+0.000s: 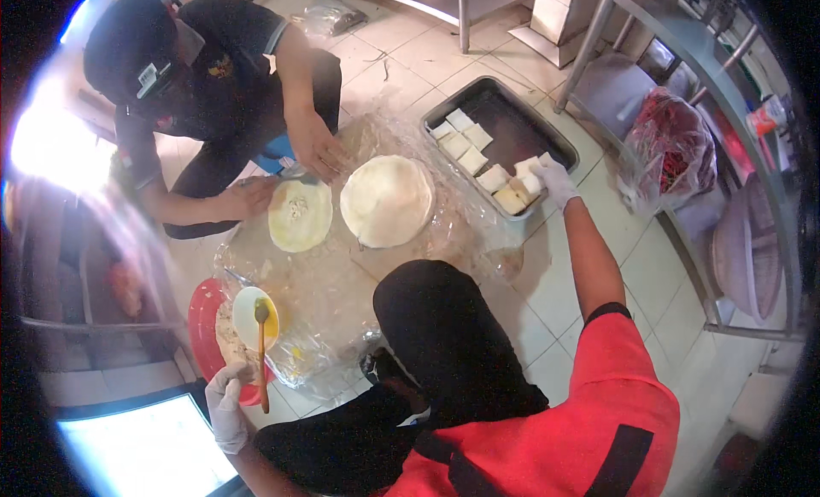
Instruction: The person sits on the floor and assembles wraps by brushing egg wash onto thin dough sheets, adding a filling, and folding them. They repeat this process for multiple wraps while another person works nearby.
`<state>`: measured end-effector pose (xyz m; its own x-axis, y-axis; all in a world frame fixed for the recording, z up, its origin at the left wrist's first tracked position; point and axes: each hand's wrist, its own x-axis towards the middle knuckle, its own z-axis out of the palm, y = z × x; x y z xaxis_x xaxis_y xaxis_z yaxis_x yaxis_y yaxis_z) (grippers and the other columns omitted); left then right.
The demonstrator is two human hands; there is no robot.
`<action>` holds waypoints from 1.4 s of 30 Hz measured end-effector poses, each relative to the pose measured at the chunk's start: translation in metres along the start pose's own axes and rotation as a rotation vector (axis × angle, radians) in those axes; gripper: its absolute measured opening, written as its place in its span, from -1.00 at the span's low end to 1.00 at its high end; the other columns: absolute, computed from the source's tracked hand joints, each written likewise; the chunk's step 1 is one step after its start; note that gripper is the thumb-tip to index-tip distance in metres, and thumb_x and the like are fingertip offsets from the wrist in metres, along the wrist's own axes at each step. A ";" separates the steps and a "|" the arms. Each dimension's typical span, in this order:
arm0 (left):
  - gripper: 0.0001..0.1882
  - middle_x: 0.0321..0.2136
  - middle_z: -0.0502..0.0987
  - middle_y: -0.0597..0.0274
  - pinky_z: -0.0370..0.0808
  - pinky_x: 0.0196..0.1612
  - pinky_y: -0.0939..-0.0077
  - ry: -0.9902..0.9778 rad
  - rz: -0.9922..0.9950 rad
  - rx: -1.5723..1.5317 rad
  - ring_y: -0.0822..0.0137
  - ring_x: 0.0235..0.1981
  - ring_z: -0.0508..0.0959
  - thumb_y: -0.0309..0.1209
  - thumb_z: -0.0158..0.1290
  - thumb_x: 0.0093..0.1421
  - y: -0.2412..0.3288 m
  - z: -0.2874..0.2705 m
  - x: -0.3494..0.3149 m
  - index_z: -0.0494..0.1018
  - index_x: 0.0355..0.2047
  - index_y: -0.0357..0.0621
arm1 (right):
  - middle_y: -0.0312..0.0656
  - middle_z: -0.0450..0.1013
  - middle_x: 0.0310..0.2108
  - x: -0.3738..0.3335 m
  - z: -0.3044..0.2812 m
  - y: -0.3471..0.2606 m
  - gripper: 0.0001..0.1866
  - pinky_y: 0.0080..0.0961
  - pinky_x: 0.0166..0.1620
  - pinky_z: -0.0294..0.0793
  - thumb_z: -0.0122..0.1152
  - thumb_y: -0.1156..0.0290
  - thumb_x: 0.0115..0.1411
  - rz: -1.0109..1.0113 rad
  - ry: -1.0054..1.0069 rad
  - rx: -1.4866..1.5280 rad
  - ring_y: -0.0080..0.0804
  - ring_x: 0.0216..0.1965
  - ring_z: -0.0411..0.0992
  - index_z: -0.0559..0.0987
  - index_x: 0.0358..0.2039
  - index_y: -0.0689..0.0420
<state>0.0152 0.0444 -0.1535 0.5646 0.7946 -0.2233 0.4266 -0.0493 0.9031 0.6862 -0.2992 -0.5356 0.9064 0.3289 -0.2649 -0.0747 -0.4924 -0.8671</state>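
Note:
At the right, my gloved right hand [559, 184] reaches down to the near right corner of a dark rectangular tray [559, 138], its fingers bent against a white square dough piece [531, 186]. Several similar pale squares [472, 161] lie in rows in the tray. My gloved left hand [226, 411] is raised at the lower left, fingers loosely bent and apart, holding nothing visible. Beside it are a red plate [203, 319] with crumbly pale filling and a white bowl [245, 313] of yellow contents, with a wooden spoon [263, 360] across its rim.
Opposite, a person's hands [316, 153] handle a small dough round [299, 222] topped with filling. Next to it lies a larger stack of dough rounds [387, 201] on a plastic-covered low surface [329, 296]. A metal rack [675, 228] with a bag of red chillies [670, 155] stands right.

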 end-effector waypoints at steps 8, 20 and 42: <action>-0.42 -0.24 0.62 0.06 0.45 0.04 0.37 0.039 -0.105 0.065 0.25 -0.19 0.60 -0.06 0.21 0.14 -0.017 -0.009 0.013 0.49 -0.07 -0.39 | -0.28 0.56 -0.29 0.040 0.019 0.001 -0.73 -0.40 -0.27 0.54 0.23 0.27 0.24 0.122 -0.124 0.222 -0.46 -0.31 0.54 0.59 -0.11 0.12; -0.40 -0.29 0.62 0.07 0.48 -0.15 0.49 0.073 -0.127 -0.100 0.30 -0.28 0.59 -0.02 0.23 0.15 -0.025 -0.014 0.039 0.48 -0.06 -0.35 | -0.09 0.59 -0.30 0.094 0.024 0.008 -0.71 -0.39 -0.18 0.50 0.26 0.27 0.17 -0.156 0.022 -0.447 -0.30 -0.29 0.57 0.60 -0.16 0.17; -0.42 -0.33 0.60 0.05 0.49 -0.07 0.38 0.032 -0.115 0.068 0.25 -0.25 0.60 0.03 0.12 0.22 -0.012 -0.008 0.047 0.49 -0.18 -0.38 | 0.09 0.42 0.08 0.084 0.055 -0.011 -0.70 -0.16 0.20 0.35 0.07 0.40 0.20 -0.618 -0.044 -0.747 0.05 0.13 0.37 0.57 -0.06 0.14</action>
<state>0.0309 0.0868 -0.1723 0.4866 0.8164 -0.3110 0.5346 0.0034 0.8451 0.7406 -0.2219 -0.5719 0.6795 0.7241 0.1186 0.7066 -0.6023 -0.3713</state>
